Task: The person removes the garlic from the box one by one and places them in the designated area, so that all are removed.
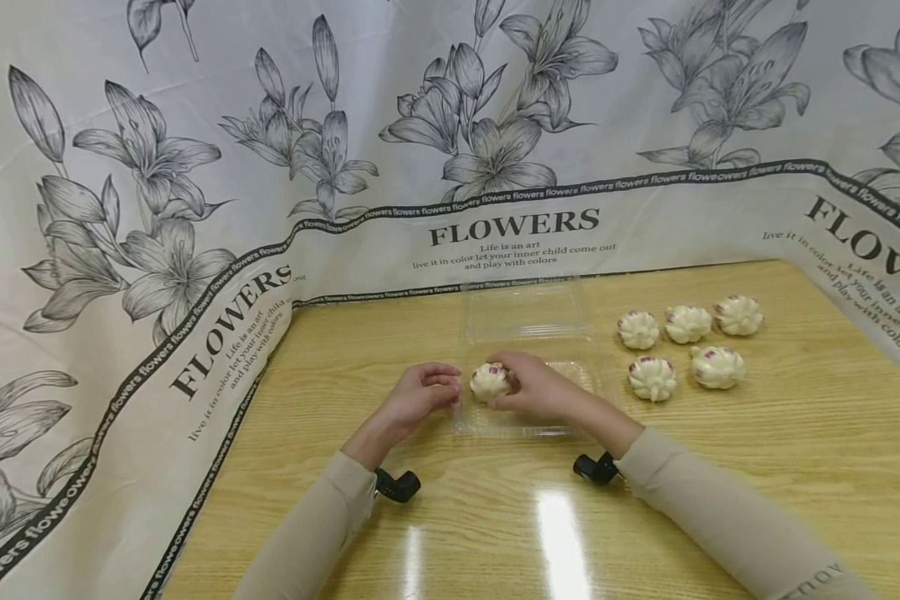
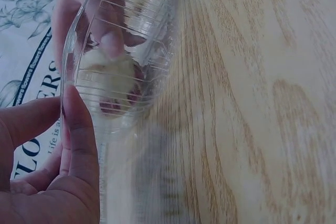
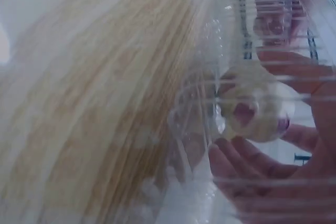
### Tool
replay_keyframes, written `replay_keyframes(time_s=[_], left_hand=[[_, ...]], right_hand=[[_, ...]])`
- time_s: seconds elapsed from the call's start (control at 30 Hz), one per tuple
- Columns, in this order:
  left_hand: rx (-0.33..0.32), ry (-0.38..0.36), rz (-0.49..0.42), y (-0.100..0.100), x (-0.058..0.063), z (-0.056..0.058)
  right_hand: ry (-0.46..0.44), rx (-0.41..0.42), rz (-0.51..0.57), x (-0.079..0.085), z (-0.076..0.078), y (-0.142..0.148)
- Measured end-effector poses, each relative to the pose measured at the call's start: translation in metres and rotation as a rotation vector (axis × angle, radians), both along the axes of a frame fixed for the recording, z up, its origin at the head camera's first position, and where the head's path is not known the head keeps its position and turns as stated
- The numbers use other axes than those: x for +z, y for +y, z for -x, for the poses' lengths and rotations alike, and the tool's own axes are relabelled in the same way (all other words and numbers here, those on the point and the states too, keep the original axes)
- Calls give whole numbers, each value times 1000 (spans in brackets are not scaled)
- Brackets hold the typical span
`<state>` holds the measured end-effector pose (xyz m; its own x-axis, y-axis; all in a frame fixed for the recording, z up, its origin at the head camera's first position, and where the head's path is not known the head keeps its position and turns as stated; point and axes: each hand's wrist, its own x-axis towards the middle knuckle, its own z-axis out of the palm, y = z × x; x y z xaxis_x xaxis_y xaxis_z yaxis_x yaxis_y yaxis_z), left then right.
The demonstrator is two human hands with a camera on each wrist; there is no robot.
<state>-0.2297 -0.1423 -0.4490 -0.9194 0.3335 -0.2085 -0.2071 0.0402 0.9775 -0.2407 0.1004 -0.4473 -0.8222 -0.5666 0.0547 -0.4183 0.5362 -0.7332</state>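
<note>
A clear plastic clamshell box (image 1: 510, 431) lies on the table with its lid (image 1: 521, 310) folded back. In the head view my right hand (image 1: 543, 385) holds a cream, lobed ball with purple patches (image 1: 490, 382) inside the left part of the box. Through the ribbed plastic wall, the right wrist view shows fingers around this ball (image 3: 262, 109). My left hand (image 1: 414, 402) is at the box's left edge. Thumb and fingertips of the left hand (image 2: 60, 161) pinch the thin rim in the left wrist view.
Several similar cream lobed balls (image 1: 652, 378) sit in two rows right of the box on the wooden table (image 1: 360, 533). A white cloth with printed flowers (image 1: 367, 267) hangs behind and along the sides. Dark wrist cameras (image 1: 399, 486) sit under both forearms.
</note>
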Motion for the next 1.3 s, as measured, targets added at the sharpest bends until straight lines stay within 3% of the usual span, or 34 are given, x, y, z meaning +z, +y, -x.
replay_keyframes(time_s=[0.3, 0.47, 0.8, 0.97, 1.3], left_hand=[[12, 3, -2, 1, -1, -1], [8, 2, -13, 2, -2, -1], [11, 0, -13, 1, -3, 0], [23, -14, -14, 2, -1, -1], [24, -8, -8, 2, 2, -2]], right_hand=[[65, -92, -86, -1, -5, -13], [88, -90, -86, 3, -6, -10], [21, -56, -55, 9, 0, 6], [39, -44, -52, 9, 0, 12], [76, -89, -6, 17, -9, 35]])
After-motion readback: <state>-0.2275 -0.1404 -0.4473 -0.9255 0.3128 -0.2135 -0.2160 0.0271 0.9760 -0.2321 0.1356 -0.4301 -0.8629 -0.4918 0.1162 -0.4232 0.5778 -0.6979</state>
